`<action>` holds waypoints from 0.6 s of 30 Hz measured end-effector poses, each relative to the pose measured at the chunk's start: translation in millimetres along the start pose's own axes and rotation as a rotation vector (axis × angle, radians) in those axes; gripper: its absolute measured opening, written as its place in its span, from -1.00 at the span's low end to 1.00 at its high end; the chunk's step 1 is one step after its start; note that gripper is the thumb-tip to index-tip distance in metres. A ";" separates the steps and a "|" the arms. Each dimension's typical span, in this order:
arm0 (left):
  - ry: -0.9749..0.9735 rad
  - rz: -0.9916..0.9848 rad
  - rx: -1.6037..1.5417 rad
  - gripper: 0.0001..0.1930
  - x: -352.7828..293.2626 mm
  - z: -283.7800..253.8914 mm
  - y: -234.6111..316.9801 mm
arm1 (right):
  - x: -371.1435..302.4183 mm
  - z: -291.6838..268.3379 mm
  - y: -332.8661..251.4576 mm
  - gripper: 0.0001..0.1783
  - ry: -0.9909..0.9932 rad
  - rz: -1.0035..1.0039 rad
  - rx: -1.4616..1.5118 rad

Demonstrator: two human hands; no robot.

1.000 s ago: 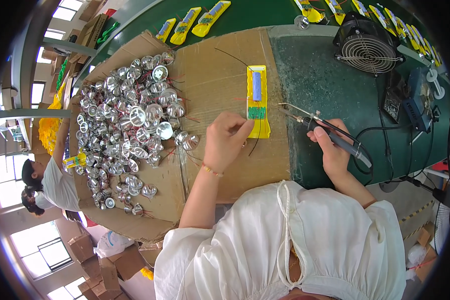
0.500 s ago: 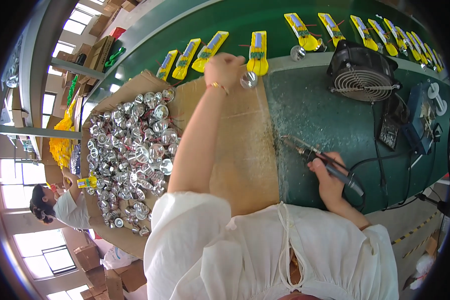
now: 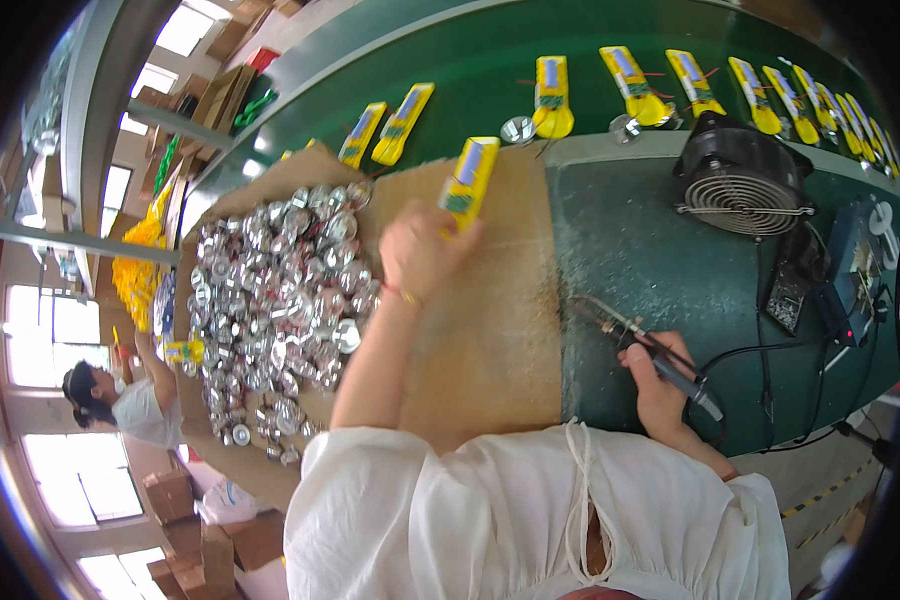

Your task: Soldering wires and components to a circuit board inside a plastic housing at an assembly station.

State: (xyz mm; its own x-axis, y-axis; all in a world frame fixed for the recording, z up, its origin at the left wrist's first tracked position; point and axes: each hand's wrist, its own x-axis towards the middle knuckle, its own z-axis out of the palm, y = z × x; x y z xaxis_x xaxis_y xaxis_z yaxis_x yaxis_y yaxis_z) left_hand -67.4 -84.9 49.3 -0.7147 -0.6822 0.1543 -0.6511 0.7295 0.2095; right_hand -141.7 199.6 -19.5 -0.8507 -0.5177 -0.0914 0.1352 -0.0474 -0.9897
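Yellow casing [image 3: 473,175] | twelve o'clock, over the cardboard [image 3: 500,330] | your left hand [image 3: 417,248] is holding its near end | your right hand [image 3: 658,395] is gripping the soldering iron [image 3: 682,379], four o'clock | you're probably wanting it flat, iron clear

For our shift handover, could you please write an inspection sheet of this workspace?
Surface: flat brown cardboard sheet beside green tabletop.
Job's things: long yellow plastic casing with blue cell; heaped silver reflector cups; dark-handled soldering iron.
Clutter: pale specks on tabletop.
Hands: left hand holds the casing; right hand grips the iron.
Cables: black cables across tabletop's right side.
Surroundings: black fan with round metal grille; more yellow casings beyond; person in white.
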 end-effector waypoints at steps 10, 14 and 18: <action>0.351 0.018 0.007 -0.55 -117.3 -13.1 -31.0 | -2.4 1.6 0.1 -0.82 -0.019 -0.091 -0.038; 0.305 0.060 0.405 -0.76 -81.8 -25.6 -66.3 | -11.3 5.1 -1.9 -0.81 0.007 -0.119 -0.048; 0.390 0.070 0.275 -0.95 -65.0 -22.2 -100.9 | -15.5 5.6 -6.0 -0.81 -0.017 -0.163 -0.061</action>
State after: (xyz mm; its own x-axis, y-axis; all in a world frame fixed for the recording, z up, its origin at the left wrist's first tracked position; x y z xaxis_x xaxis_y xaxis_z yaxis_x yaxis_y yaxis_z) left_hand 50.4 -115.3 39.6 -0.6441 -0.5603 0.5207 -0.6860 0.7243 -0.0692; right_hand -126.5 203.1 -11.5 -0.8502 -0.5215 0.0722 -0.0354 -0.0803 -0.9961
